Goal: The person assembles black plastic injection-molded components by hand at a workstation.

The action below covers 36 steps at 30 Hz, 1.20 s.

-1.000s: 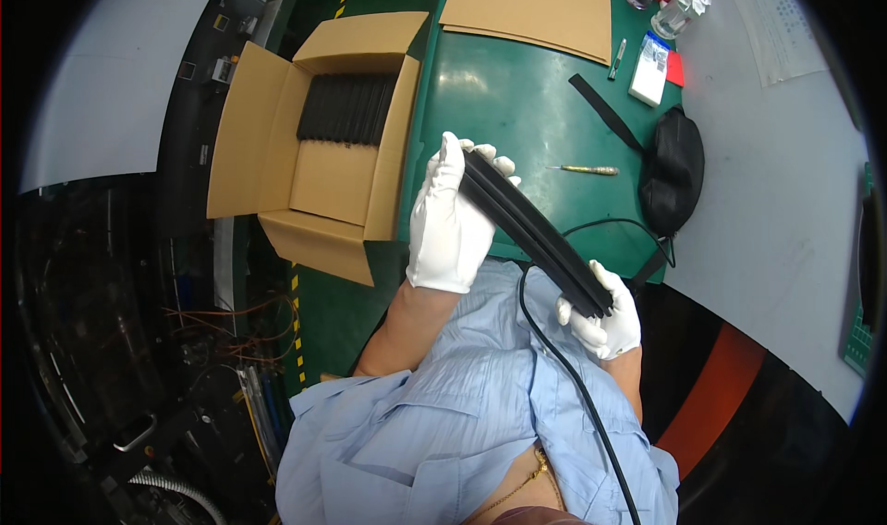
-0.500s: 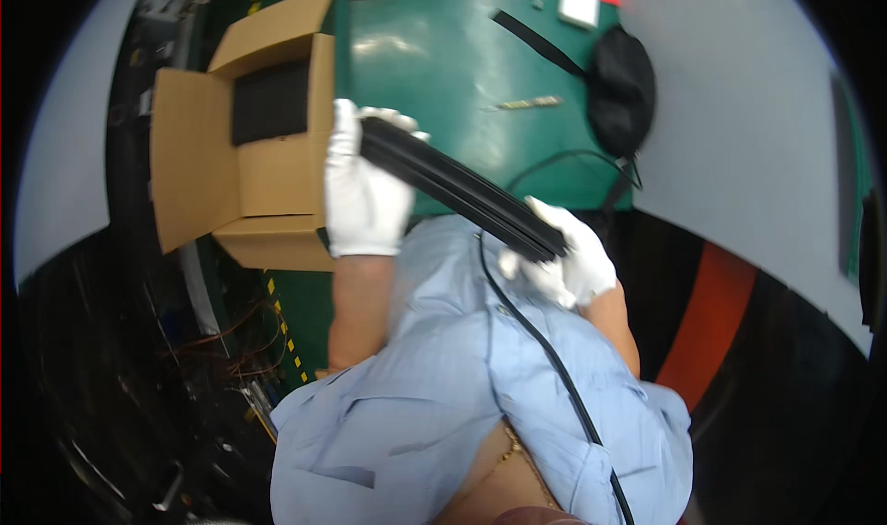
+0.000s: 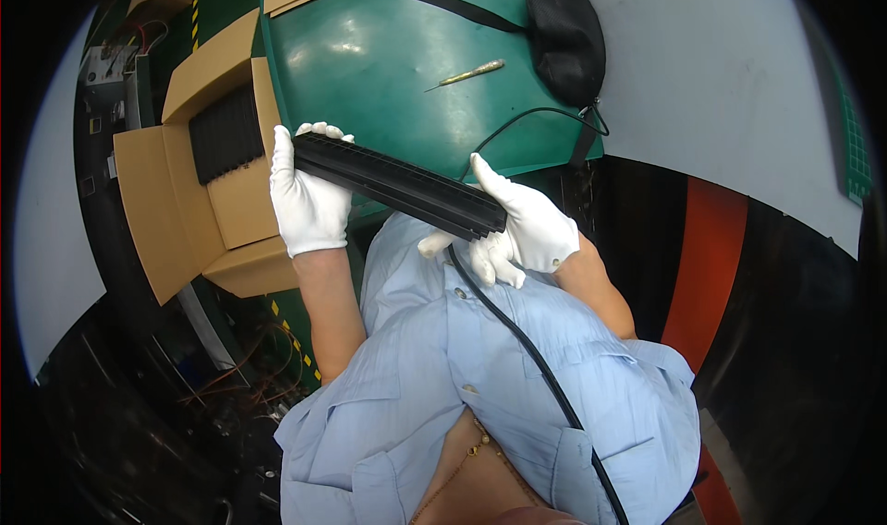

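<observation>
A long black ribbed bar (image 3: pixel 397 185), straight and tilted down to the right, spans the space between my gloved hands. Around its upper left end my left hand (image 3: pixel 314 202) is closed, thumb on the near side and fingertips showing beyond it. The lower right end rests in my right hand (image 3: pixel 527 225), whose thumb lies along the top side and whose fingers curl beneath. Both gloves are white. The bar's underside is hidden, and its exact kind does not show.
On the green table (image 3: pixel 370 72) lie a thin screwdriver-like tool (image 3: pixel 467 74) and a black pouch (image 3: pixel 565 40) with a strap. An open cardboard box (image 3: pixel 245 202) at the left holds black ribbed pieces (image 3: pixel 226 135). A black cable (image 3: pixel 527 340) runs down my shirt.
The view has shifted, so table, box and pouch sit differently in the picture. Both hands still hold the bar, which now lies at a shallower slant.
</observation>
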Motion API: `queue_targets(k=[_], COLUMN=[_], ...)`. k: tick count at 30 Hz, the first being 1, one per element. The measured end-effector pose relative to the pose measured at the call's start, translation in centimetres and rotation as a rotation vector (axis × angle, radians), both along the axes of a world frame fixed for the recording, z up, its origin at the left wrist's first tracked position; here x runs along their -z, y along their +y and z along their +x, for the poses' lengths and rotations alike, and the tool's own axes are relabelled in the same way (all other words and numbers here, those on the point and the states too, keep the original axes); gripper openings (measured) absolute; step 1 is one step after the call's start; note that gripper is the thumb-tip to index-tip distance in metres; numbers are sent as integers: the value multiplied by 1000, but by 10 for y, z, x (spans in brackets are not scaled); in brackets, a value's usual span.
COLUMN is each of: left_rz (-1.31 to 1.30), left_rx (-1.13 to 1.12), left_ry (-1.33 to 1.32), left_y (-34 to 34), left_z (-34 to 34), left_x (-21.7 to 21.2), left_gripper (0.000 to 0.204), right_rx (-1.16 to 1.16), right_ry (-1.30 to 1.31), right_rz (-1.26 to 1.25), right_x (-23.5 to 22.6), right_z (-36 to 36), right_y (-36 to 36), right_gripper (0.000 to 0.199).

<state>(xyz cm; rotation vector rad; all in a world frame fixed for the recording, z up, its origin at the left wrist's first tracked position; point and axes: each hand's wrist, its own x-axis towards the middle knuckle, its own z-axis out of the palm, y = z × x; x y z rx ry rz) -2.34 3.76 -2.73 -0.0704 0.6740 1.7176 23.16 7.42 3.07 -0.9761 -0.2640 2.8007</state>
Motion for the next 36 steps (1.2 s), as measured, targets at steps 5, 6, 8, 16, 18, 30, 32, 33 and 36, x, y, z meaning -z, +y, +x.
queue_targets(k=[5,6,8,16,18,30,32,33,36], left_rz=[-40,-44,-41,-102,-100,-43,5,7,1], left_rx=[-1,-2,-3,-52,-54,-278,-272,-265,-283], left_ry=[25,21,31,77,74,185,198,190,200], left_y=[0,1,1,-1,-2,-3,-4,-5,-11], left_z=[-3,-4,-4,-5,-6,15,21,23,29], left_x=[4,4,4,4,5,-7,-11,-14,-23], left_gripper=[34,34,34,28,26,27,31,31,33], right_rx=[2,-2,9,6,-9,526,602,610,668], right_ry=[101,137,184,182,139,45,-55,-81,-62], right_rz=[-58,-78,-96,-126,-118,403,447,448,402], right_x=[15,18,23,33,34,21,17,15,13], right_z=[2,3,4,3,2,-14,-19,-19,-18], right_y=[0,0,-2,-1,0,-8,-11,-11,-11], right_gripper=[80,80,80,80,78,65,59,59,48])
